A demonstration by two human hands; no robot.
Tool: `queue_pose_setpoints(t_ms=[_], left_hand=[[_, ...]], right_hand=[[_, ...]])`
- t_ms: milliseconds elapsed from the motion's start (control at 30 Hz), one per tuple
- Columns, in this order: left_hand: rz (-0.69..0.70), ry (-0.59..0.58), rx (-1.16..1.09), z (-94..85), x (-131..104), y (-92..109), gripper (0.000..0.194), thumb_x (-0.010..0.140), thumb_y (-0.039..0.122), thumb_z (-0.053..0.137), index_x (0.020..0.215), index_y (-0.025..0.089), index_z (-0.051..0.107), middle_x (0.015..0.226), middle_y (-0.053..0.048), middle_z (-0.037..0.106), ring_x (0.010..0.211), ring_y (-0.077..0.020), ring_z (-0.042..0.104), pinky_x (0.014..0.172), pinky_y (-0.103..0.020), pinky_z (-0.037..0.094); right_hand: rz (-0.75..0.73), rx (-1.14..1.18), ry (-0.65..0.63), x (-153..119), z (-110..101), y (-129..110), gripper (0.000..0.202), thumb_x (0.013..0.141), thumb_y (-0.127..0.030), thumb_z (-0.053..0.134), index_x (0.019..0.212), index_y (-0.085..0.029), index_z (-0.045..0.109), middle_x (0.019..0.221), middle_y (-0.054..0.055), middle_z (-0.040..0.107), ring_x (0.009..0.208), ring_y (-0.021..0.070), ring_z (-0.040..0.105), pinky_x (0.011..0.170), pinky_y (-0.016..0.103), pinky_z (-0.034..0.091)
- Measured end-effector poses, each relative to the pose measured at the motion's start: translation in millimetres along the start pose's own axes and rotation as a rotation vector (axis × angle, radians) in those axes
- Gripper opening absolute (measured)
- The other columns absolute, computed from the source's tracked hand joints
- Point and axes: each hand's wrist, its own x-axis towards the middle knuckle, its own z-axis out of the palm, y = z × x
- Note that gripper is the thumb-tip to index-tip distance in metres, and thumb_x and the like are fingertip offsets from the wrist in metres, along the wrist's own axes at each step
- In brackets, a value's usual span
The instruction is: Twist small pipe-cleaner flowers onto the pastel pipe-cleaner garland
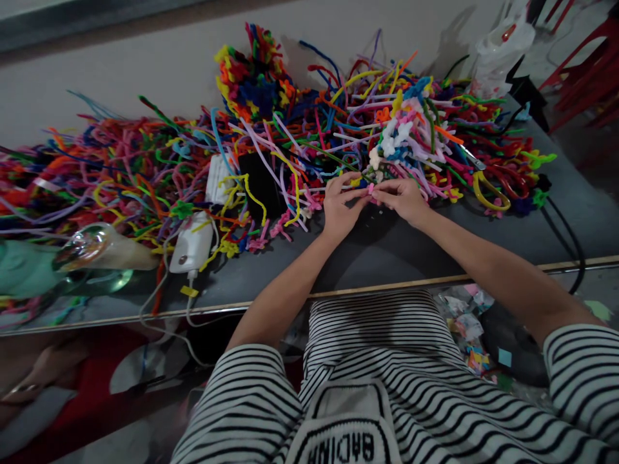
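Note:
Between my two hands, near the table's front edge, is a small pink pipe-cleaner piece (371,189). My left hand (342,205) pinches it from the left, thumb and index finger together. From the right, the fingertips of my right hand (402,198) close on the same piece. Just behind my hands lies a bundle of white, pink and blue fuzzy flower shapes (399,138). A large heap of multicoloured pipe cleaners (130,151) spreads along the wall side of the table.
Yellow-and-red-handled scissors (488,187) lie right. A black phone (261,183), a white power bank (192,243) with a cable, and a plastic cup (104,248) are left. A plastic bag (500,55) stands back right. Another person's arm (53,370) shows lower left.

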Motion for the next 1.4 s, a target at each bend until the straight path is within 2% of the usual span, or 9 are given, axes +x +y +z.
queue_pose_setpoints(t_ms=[167, 300, 400, 500, 700, 833, 1000, 1200, 1400], left_hand=[[0.029, -0.003, 0.016, -1.4, -1, 2, 0.013, 0.094, 0.033, 0.066, 0.089, 0.025, 0.076, 0.119, -0.005, 0.068, 0.116, -0.0226, 0.059, 0.100, -0.050, 0.051], [0.057, 0.020, 0.062, -1.2, -2, 1, 0.015, 0.096, 0.030, 0.064, 0.087, 0.023, 0.073, 0.102, -0.004, 0.067, 0.108, -0.0214, 0.061, 0.101, -0.050, 0.049], [0.066, 0.048, 0.078, -1.1, -2, -3, 0.019, 0.096, 0.034, 0.062, 0.085, 0.022, 0.071, 0.094, -0.004, 0.064, 0.104, -0.0213, 0.061, 0.099, -0.049, 0.049], [0.048, 0.033, 0.068, -1.8, -1, -6, 0.027, 0.096, 0.043, 0.061, 0.084, 0.021, 0.067, 0.099, -0.006, 0.063, 0.108, -0.0236, 0.059, 0.100, -0.050, 0.048], [-0.028, -0.008, 0.054, -3.7, 0, -11, 0.034, 0.096, 0.052, 0.057, 0.089, 0.021, 0.069, 0.110, -0.010, 0.060, 0.114, -0.0277, 0.055, 0.097, -0.050, 0.047], [-0.052, -0.072, 0.021, -6.4, 1, -15, 0.033, 0.096, 0.052, 0.057, 0.094, 0.023, 0.072, 0.107, -0.010, 0.059, 0.112, -0.0279, 0.055, 0.102, -0.056, 0.043], [0.015, -0.131, 0.055, -10.3, 3, -15, 0.035, 0.096, 0.053, 0.055, 0.092, 0.023, 0.073, 0.107, -0.011, 0.059, 0.112, -0.0296, 0.056, 0.102, -0.057, 0.042], [0.091, -0.176, 0.110, -12.8, 4, -14, 0.038, 0.097, 0.053, 0.051, 0.089, 0.022, 0.071, 0.109, -0.013, 0.060, 0.115, -0.0329, 0.056, 0.101, -0.058, 0.043], [0.230, -0.332, 0.186, -19.6, 5, -2, 0.033, 0.098, 0.045, 0.050, 0.089, 0.021, 0.069, 0.114, -0.013, 0.060, 0.119, -0.0329, 0.056, 0.102, -0.055, 0.043]], right_hand=[[0.150, 0.155, 0.012, -1, 3, 1, 0.035, 0.070, -0.046, 0.083, 0.087, -0.015, 0.078, 0.062, 0.001, 0.065, 0.046, 0.0058, 0.042, 0.043, 0.024, 0.028], [0.211, 0.165, -0.019, -1, 4, -2, 0.037, 0.069, -0.046, 0.085, 0.088, -0.016, 0.078, 0.070, 0.004, 0.070, 0.047, 0.0060, 0.044, 0.042, 0.023, 0.030], [0.205, 0.132, -0.023, -1, 4, -5, 0.038, 0.068, -0.049, 0.086, 0.085, -0.016, 0.078, 0.072, 0.004, 0.071, 0.046, 0.0060, 0.045, 0.041, 0.023, 0.031], [0.182, 0.101, -0.023, 1, 0, -7, 0.040, 0.067, -0.052, 0.087, 0.080, -0.015, 0.076, 0.069, 0.004, 0.070, 0.046, 0.0053, 0.044, 0.041, 0.024, 0.032], [0.164, 0.076, -0.314, 8, -19, -5, 0.046, 0.073, -0.059, 0.080, 0.084, -0.015, 0.075, 0.062, 0.002, 0.064, 0.043, 0.0053, 0.039, 0.040, 0.024, 0.025], [0.144, -0.016, -0.379, 11, -27, -3, 0.048, 0.075, -0.062, 0.077, 0.082, -0.015, 0.073, 0.052, -0.003, 0.053, 0.045, 0.0060, 0.038, 0.042, 0.023, 0.025], [0.088, -0.203, -0.346, 15, -33, 1, 0.050, 0.079, -0.066, 0.071, 0.080, -0.016, 0.072, 0.049, -0.005, 0.047, 0.045, 0.0071, 0.036, 0.045, 0.025, 0.026], [-0.034, -0.395, -0.261, 16, -31, 10, 0.042, 0.084, -0.059, 0.068, 0.082, -0.018, 0.073, 0.074, 0.005, 0.068, 0.070, 0.0157, 0.058, 0.064, 0.029, 0.044], [-0.141, -0.575, -0.100, 10, -23, 8, 0.033, 0.090, -0.050, 0.065, 0.084, -0.018, 0.073, 0.078, 0.006, 0.071, 0.074, 0.0190, 0.062, 0.071, 0.032, 0.045]])
